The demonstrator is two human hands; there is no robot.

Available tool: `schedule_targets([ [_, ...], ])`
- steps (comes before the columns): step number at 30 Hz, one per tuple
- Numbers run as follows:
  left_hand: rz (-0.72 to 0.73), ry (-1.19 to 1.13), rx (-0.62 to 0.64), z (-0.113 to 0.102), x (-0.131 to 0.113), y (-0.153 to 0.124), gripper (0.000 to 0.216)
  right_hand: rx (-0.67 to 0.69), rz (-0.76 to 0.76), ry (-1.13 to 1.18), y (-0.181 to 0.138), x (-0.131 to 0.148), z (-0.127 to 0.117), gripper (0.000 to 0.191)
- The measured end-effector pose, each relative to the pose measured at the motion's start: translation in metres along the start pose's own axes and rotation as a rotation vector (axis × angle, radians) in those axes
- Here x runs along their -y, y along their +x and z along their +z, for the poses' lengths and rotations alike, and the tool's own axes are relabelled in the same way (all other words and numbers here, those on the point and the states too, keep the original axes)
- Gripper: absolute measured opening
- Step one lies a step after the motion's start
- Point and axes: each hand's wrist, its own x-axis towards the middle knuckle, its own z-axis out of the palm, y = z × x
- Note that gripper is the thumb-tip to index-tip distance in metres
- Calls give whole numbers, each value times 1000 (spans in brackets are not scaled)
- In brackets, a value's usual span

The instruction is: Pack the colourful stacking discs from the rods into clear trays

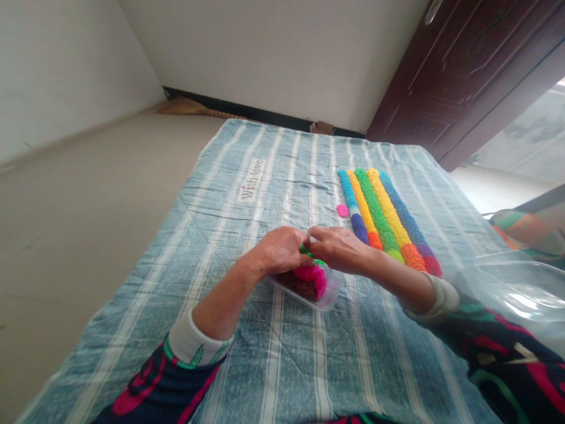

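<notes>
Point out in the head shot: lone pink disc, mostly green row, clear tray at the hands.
Pink disc (343, 211): head view, middle of its upper face.
Green row (376, 212): head view, about halfway along.
Clear tray (333, 290): head view, wall near its right corner.

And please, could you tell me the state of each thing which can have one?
Left hand, fingers bent near the green piece, grip unclear
Right hand, fingers bent, grip also unclear
Small container, open, holding brown and pink pieces
Five colourful rows, laid side by side
Pink disc, lying flat beside the rows
Tablecloth, spread out, slightly wrinkled
Dark red door, apparently open
</notes>
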Motion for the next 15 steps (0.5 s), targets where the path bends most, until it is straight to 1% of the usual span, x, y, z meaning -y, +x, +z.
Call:
schedule_targets([
  [4,-43,78,-54,3,-2,2,10,-38,-3,1,-1,0,2,25],
  [11,-107,195,-67,6,-9,2,13,-129,-32,50,-4,-2,5,23],
  [15,-132,215,-88,6,-14,0,13,-85,-33,29,-6,-5,4,19],
])
